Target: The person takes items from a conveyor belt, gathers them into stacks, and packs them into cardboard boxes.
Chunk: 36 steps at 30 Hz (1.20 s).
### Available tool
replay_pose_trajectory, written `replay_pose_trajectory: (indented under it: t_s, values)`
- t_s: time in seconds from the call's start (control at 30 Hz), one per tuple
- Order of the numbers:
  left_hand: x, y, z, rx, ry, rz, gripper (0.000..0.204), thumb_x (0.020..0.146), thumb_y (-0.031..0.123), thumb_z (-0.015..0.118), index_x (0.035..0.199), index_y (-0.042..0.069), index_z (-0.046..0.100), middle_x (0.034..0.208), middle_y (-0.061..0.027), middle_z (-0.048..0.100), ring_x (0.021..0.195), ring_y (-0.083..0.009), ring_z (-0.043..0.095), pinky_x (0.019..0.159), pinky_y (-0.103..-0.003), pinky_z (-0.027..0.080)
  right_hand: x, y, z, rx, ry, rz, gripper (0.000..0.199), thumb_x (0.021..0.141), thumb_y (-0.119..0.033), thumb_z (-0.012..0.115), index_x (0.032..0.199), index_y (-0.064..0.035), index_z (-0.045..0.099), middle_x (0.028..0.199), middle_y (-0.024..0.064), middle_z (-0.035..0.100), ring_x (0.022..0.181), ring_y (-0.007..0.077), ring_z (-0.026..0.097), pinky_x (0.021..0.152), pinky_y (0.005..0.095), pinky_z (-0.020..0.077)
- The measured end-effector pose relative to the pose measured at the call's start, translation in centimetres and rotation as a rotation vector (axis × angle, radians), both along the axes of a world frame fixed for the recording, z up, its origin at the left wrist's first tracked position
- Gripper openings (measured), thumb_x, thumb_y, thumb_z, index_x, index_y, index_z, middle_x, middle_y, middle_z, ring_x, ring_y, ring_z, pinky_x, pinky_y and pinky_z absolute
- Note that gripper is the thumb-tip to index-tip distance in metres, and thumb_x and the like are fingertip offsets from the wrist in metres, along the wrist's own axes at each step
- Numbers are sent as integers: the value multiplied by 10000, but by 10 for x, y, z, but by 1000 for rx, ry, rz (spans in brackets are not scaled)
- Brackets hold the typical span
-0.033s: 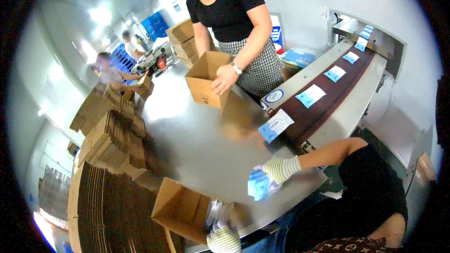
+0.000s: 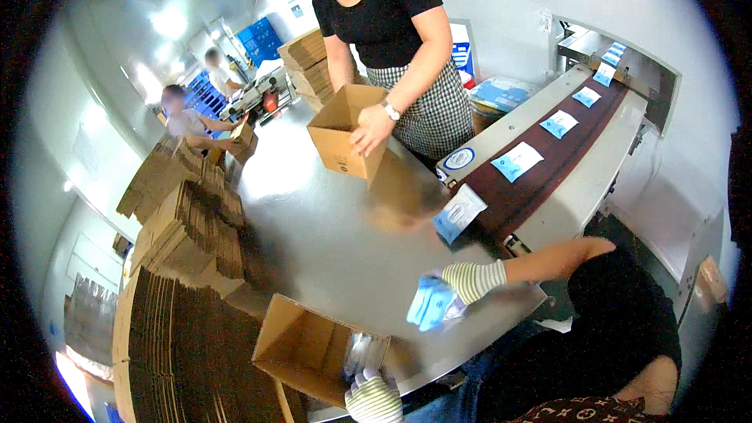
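Observation:
My right hand (image 2: 464, 285), in a striped glove, is closed round a small stack of blue-and-white packets (image 2: 431, 302) above the metal table. To the lower left, my left hand (image 2: 374, 401), also gloved, grips the near edge of an open cardboard box (image 2: 294, 345) that lies tilted toward the left. Some clear or silvery packets (image 2: 362, 351) show inside this box by its right wall. Beyond my right hand, one packet (image 2: 460, 215) hangs over the end of the conveyor belt (image 2: 501, 207).
Several packets (image 2: 517, 161) lie spaced along the belt. Flattened cardboard boxes (image 2: 184, 345) are stacked at the left. Across the metal table (image 2: 313, 227), a co-worker holds an open carton (image 2: 342, 141). Two more people are farther back.
My right hand has shifted slightly left with the packets. The packets on the belt have slid a little nearer its end. My left hand and the box have hardly moved.

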<state>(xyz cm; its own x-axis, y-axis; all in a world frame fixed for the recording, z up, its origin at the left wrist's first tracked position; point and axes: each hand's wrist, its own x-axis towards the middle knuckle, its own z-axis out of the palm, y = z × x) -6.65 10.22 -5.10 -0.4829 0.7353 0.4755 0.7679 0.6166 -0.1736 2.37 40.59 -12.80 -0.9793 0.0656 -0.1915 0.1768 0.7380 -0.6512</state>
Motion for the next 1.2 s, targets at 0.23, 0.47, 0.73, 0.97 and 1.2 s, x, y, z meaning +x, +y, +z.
replay_pose_trajectory:
  t_s: [0.23, 0.47, 0.73, 0.97, 1.2]
  values:
    - [23, -10, -16, -96, -136, 174, 278, 736, 326, 665, 889, 121, 560, 747, -47, 591, 630, -245, 582, 594, -396, 462, 16, -26, -76, -398, 339, 33, 747, 728, -414, 753, 1309, -57, 448, 1233, 60, 585, 1152, 224, 526, 1043, 392, 371]
    - [38, 5, -15, -76, 12, 3, 359, 692, 324, 677, 949, 106, 551, 818, -69, 595, 667, -242, 576, 607, -384, 457, -24, -30, 56, -672, 707, 70, 336, 858, -272, 586, 1151, -111, 559, 1139, 52, 608, 1054, 183, 578, 891, 374, 495]
    - [63, 12, -3, -232, -6, 43, 159, 811, 281, 572, 791, 141, 499, 685, -19, 511, 612, -186, 544, 558, -335, 430, -117, -153, 112, 736, 584, 451, 468, 819, -228, 556, 1232, -19, 491, 1176, 161, 569, 1095, 329, 539, 959, 482, 406]
    - [69, 20, -15, -166, -23, 37, 59, 808, 198, 529, 819, 140, 527, 692, -26, 521, 642, -180, 557, 566, -339, 440, -96, -161, 61, 822, 698, 603, 398, 885, -225, 428, 1246, -93, 532, 1289, 107, 536, 1193, 294, 499, 1037, 518, 338]
    - [38, 11, -56, -82, -7, 73, 201, 743, 290, 636, 827, 118, 573, 820, -92, 601, 775, -273, 591, 728, -432, 474, -44, -122, 60, 193, 998, 400, 419, 755, -246, 634, 1129, -81, 538, 1149, 93, 552, 1051, 290, 527, 923, 431, 433]
